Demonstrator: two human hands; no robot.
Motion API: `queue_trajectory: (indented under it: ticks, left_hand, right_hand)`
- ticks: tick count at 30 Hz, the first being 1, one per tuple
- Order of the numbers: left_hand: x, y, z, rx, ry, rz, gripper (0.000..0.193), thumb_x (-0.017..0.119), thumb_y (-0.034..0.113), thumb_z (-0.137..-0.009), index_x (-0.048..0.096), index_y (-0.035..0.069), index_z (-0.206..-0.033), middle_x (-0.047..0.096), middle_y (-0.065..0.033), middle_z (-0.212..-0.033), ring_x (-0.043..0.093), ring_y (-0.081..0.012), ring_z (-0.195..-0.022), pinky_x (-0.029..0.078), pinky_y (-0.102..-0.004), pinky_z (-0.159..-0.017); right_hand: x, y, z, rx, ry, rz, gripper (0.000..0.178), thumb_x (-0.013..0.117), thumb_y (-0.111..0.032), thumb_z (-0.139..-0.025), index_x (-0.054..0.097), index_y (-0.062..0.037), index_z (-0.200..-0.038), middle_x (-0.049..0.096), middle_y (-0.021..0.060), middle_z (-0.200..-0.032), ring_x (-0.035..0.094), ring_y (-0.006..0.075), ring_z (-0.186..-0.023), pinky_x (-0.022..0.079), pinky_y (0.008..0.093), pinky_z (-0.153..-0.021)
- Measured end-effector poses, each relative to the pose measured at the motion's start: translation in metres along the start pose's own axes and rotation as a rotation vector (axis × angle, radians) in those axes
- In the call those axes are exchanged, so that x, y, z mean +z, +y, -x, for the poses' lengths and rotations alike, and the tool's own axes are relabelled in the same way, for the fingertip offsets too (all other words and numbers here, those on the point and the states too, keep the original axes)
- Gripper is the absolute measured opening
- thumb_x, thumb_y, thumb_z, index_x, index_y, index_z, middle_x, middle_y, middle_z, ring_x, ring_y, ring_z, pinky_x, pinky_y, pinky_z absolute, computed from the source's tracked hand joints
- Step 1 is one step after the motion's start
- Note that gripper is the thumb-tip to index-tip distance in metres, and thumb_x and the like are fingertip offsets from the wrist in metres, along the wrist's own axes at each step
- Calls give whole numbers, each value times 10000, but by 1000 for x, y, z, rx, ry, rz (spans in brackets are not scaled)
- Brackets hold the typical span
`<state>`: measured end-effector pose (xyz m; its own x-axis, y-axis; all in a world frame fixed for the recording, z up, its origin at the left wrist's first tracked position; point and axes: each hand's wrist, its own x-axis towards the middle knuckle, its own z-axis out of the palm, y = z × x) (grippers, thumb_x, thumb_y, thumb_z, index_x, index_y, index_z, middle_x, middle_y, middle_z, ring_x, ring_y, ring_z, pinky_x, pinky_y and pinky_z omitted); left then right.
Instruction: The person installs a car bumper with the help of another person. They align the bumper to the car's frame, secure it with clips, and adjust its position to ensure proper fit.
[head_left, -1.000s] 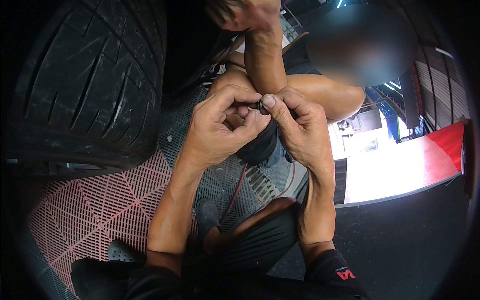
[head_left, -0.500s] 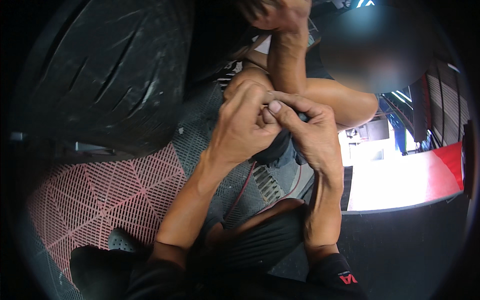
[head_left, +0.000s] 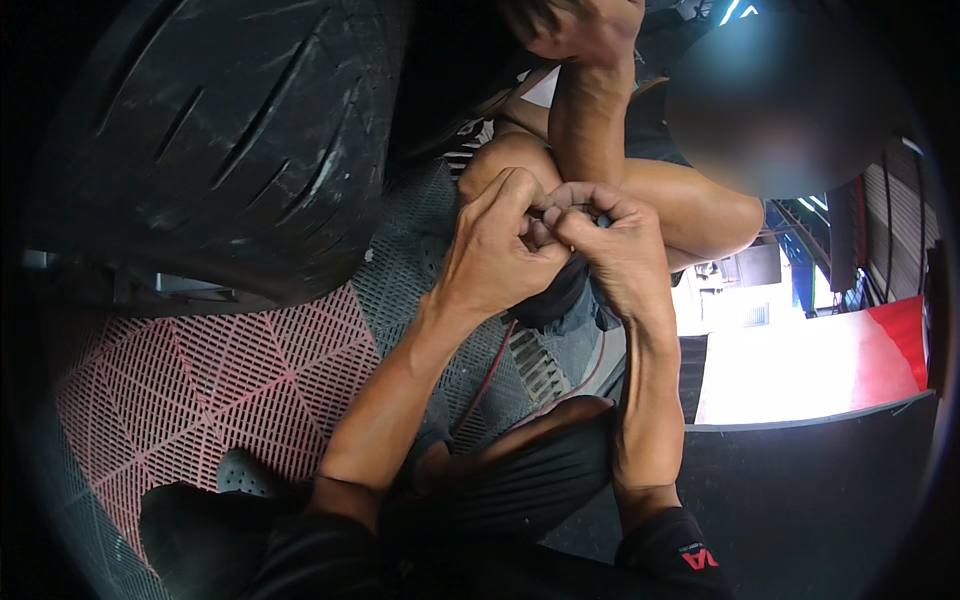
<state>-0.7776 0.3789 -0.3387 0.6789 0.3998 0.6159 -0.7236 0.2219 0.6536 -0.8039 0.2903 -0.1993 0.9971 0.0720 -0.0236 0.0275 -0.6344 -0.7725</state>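
Left hand and right hand are curled tight, fingertips pinched together on a small dark part mostly hidden between them. It looks light, rigid, easily dropped; best pinched by its edges. Tyre sits left of the hands.
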Motion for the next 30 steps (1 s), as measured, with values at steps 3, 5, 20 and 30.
queue_trajectory:
  ticks: [3,5,20,30]
  left_hand:
    - [-3,-7,2,-105,1,59,305,826,10,-763,577,23,-938,651,-110,-827,685,-155,-651,583,-322,-596]
    - [-3,-11,4,-294,-2,256,308,826,-23,-795,571,21,-962,686,-96,-899,699,-93,-771,591,-278,-659]
    - [-9,0,-18,-466,0,879,247,710,-117,-917,516,0,-1015,691,-95,-928,669,-51,-755,567,-198,-629]
    - [-12,7,-22,-100,81,145,194,711,-78,-925,546,1,-989,692,-68,-847,654,-47,-685,554,-206,-579]
  right_hand:
    - [6,3,-5,6,10,60,186,757,-69,-958,785,63,-1086,757,50,-922,684,98,-852,559,239,-812]
    - [9,1,-7,16,12,77,204,784,-103,-981,795,57,-1106,761,46,-929,681,101,-870,553,241,-829]
    - [11,11,-6,-698,112,309,169,774,35,-952,798,60,-1118,780,154,-1040,763,203,-884,594,288,-792]
    - [28,17,-11,-755,272,311,166,761,1,-982,798,40,-1139,780,144,-1049,755,209,-915,590,310,-836]
